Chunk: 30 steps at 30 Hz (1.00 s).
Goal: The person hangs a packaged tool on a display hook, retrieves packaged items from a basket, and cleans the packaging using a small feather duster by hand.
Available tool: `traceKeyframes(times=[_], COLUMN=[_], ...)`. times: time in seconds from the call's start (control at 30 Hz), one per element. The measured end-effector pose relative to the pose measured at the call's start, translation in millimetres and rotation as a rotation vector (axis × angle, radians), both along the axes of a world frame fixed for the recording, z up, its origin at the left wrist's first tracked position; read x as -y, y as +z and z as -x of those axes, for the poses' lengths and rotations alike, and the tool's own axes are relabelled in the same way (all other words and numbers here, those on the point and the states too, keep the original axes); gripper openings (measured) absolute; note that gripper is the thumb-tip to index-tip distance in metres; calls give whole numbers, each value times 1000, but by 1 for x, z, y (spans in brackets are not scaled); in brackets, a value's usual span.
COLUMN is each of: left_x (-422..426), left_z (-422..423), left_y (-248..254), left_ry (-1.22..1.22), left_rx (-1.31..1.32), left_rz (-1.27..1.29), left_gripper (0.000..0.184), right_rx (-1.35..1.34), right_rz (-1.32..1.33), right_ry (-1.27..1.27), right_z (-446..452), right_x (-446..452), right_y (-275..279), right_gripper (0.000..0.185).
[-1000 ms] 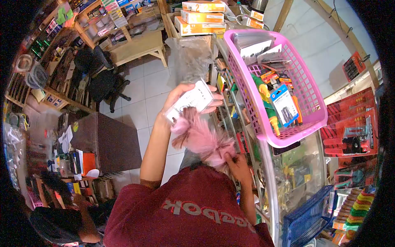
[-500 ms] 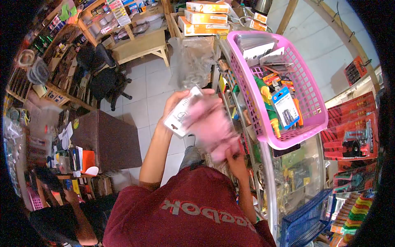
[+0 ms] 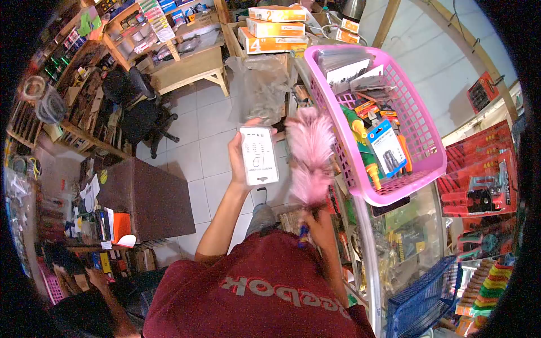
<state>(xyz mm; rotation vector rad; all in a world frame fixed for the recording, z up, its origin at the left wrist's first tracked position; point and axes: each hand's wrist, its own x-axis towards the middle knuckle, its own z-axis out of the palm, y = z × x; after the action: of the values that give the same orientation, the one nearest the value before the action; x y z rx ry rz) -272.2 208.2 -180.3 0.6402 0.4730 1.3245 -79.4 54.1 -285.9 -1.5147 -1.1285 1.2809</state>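
Observation:
My left hand (image 3: 239,163) is closed around the edge of a flat white packet (image 3: 260,156), which stands nearly upright with its printed face toward me. The print reads upside down, and a hang slot shows at the packet's lower end. Just to the right, a fluffy pink duster (image 3: 310,155) points away from me, its bristles apart from the packet. My right hand (image 3: 319,222) grips the duster by its handle, where a bit of blue shows below the fingers. Beside the duster stands a pink plastic basket (image 3: 360,188) holding several packaged goods.
The basket rests on a glass display case (image 3: 414,236). Inside it are a blue-carded package (image 3: 390,147) and green-and-yellow tools (image 3: 369,155). Orange-white boxes (image 3: 276,29) are stacked behind. A blue basket (image 3: 422,296) sits at lower right. Another person's arm (image 3: 110,293) shows at lower left.
The duster has swung off the packet to the right and now points straight ahead. My left hand has shifted slightly right and turned the packet from tilted to nearly upright.

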Motion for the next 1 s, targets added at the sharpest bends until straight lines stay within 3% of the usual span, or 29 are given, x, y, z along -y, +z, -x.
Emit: traceKeyframes(times=[0.07,0.17,0.2,0.3,0.37,0.43,0.47,0.57,0.67,0.77,0.87,0.9,0.93,1.0], left_x=[-2,-3,-3,2,1,1,0,0,-4,-9,-11,-11,-4,0], left_z=[3,-1,-3,-11,1,1,3,3,8,6,6,6,3,-3], left_y=[-11,-16,-16,-9,-8,4,4,12,1,0,-4,-6,0,13], left_ry=[-13,90,146,204,51,166,128,128,129,-228,61,180,154,34], left_rx=[-32,-88,-108,-81,72,29,60,23,-65,282,-42,-186,-95,46], left_rz=[-20,13,34,-106,-110,-68,-67,-135,-127,-294,-208,-176,-68,-150], left_gripper=[51,56,59,58,60,64,67,67,68,66,65,65,64,61], right_rx=[-155,-410,-443,-367,-306,-61,-30,8,161,165,99,122,143,173], right_rz=[-123,19,111,-22,26,-12,73,-130,-83,-252,-185,-127,-72,-83], right_ry=[104,259,293,326,180,101,88,68,-6,173,-43,16,74,117], right_z=[10,16,20,33,29,20,16,15,5,13,14,12,10,8], right_x=[0,3,10,15,15,10,9,12,7,9,3,6,9,9], right_y=[33,36,14,12,10,16,10,12,-2,29,27,23,18,17], right_gripper=[29,21,18,17,17,19,20,24,28,33,31,30,30,30])
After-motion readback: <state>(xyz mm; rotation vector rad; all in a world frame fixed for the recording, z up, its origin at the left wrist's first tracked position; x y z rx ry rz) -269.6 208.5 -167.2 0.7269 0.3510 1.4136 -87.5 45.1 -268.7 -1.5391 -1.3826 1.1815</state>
